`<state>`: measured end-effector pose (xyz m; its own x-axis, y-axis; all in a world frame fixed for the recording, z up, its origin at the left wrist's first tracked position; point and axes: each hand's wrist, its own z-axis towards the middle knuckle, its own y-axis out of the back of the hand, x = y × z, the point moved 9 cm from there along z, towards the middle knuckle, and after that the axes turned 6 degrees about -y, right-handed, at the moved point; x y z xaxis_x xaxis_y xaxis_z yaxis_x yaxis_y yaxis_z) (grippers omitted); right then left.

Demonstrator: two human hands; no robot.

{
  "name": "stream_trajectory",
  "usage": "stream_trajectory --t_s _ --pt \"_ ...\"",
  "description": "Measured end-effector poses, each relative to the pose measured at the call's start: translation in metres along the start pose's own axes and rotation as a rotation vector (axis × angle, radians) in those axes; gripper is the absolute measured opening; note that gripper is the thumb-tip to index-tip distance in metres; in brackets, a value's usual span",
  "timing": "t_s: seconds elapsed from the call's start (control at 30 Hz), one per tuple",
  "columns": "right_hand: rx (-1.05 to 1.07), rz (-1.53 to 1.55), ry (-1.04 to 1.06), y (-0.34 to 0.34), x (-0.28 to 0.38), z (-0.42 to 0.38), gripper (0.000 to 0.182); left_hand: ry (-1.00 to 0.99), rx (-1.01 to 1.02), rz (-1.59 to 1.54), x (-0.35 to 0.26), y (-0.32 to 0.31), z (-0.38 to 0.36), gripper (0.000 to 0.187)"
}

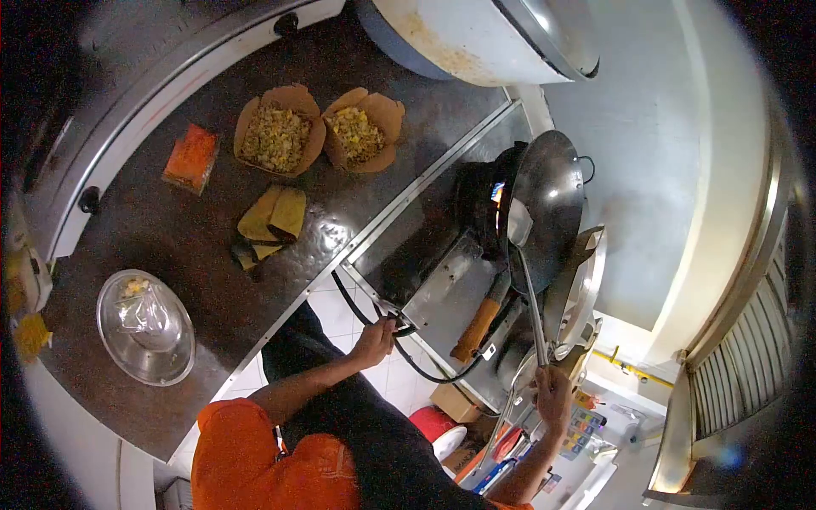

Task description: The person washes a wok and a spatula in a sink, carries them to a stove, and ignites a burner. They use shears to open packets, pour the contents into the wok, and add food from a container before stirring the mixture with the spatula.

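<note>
My right hand (552,395) is closed around the long metal handle of a wok spatula (532,297), whose pale head rests inside a dark wok (557,200). The wok sits over a black burner (476,200), and a bit of flame glows at its edge. At the stove's front edge, my left hand (374,342) has its fingers closed beside a black hose (353,308); what they grip is hidden. A wooden handle (476,330) sticks out below the wok.
On the dark counter (204,246) stand two paper boxes of fried rice (276,140) (357,136), an orange packet (191,159), a folded yellowish cloth (274,217) and a metal bowl (146,340) holding plastic wrap. A large white pot (476,38) is at the back. A metal lid (586,276) leans beside the wok.
</note>
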<state>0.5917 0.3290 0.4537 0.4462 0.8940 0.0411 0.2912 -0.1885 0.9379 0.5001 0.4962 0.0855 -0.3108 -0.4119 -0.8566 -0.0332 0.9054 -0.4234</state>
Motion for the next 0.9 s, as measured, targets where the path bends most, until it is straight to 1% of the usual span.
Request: stream_trajectory --t_s 0.07,0.17,0.23,0.27,0.3,0.33,0.4,0.43,0.5,0.53,0.6,0.7,0.73,0.8,0.83,0.87,0.9 --pt "-0.005 0.027 0.022 0.0 0.001 0.005 0.031 0.131 -0.026 -0.254 0.011 -0.006 -0.004 0.049" --pt "0.032 0.076 0.038 -0.004 -0.004 0.015 0.028 0.113 -0.039 -0.235 0.006 -0.004 -0.002 0.05" --pt "0.003 -0.086 0.074 -0.005 -0.009 0.022 0.032 0.135 -0.038 -0.241 -0.002 -0.004 -0.001 0.05" --pt "0.006 -0.081 0.073 -0.005 -0.008 0.021 0.032 0.164 -0.035 -0.256 -0.004 -0.005 -0.003 0.05" --pt "0.02 -0.08 0.073 -0.005 -0.006 0.021 0.032 0.147 -0.004 -0.42 0.005 -0.013 -0.003 0.04" --pt "0.034 -0.079 0.073 -0.006 -0.003 0.02 0.033 0.15 -0.004 -0.417 0.007 -0.012 -0.001 0.04" --pt "0.027 -0.092 0.064 -0.007 -0.001 0.017 0.033 0.276 0.048 -0.781 0.015 -0.024 -0.002 0.047" --pt "0.018 -0.107 0.059 -0.007 -0.002 0.017 0.034 0.281 0.047 -0.78 0.012 -0.025 -0.002 0.047" --pt "0.027 -0.08 0.059 -0.01 -0.01 0.019 0.035 0.42 -0.038 -0.865 0.011 -0.026 -0.007 0.046" --pt "0.036 -0.053 0.061 -0.011 -0.014 0.02 0.036 0.423 -0.036 -0.865 0.011 -0.026 -0.007 0.046" --pt "0.041 -0.062 0.053 -0.012 -0.017 0.021 0.035 0.453 -0.015 -1.027 0.013 -0.031 -0.008 0.047" --pt "0.048 -0.056 0.051 -0.013 -0.018 0.02 0.035 0.509 0.018 -1.074 0.031 -0.035 -0.008 0.047" --pt "0.049 -0.036 0.054 -0.013 -0.016 0.018 0.035 0.509 0.016 -1.074 0.026 -0.033 -0.009 0.047" --pt "0.062 -0.01 0.023 -0.012 -0.009 0.013 0.035 0.597 -0.008 -0.956 0.023 -0.029 -0.017 0.049" --pt "0.074 0.017 -0.008 -0.012 -0.006 0.013 0.034 0.594 -0.009 -0.952 0.027 -0.029 -0.016 0.049" --pt "0.074 0.024 -0.007 -0.013 -0.007 0.015 0.034 0.636 0.04 -0.906 0.033 -0.032 -0.018 0.052" --pt "0.029 0.066 0.016 -0.013 -0.007 0.021 0.029 0.676 0.092 -0.854 0.037 -0.034 -0.02 0.056"
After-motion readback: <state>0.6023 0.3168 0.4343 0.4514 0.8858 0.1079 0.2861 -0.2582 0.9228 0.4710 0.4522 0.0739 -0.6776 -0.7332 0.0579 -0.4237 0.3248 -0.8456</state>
